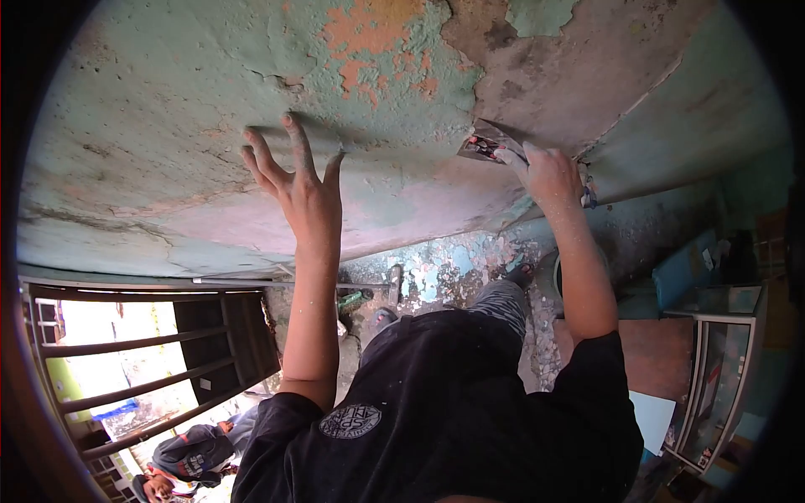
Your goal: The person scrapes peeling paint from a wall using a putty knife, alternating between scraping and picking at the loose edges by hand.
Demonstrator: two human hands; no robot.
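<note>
My left hand (303,184) is raised with its fingers spread, the tips on or very near the green painted wall (193,109). My right hand (549,176) is closed around a scraper (493,142) with a wide metal blade. The blade lies against the wall at the border between flaking green paint and a bare grey-brown patch (553,75). Its handle is mostly hidden in my palm. Orange undercoat (365,38) shows above and between my hands. Pale dust covers my fingers.
Paint flakes litter the floor (453,272), where a hammer (395,285) lies near a green object (355,298). A barred opening (138,344) is on the left, with another person (193,453) beyond it. A glass-fronted cabinet (721,377) and a blue box (683,272) stand right.
</note>
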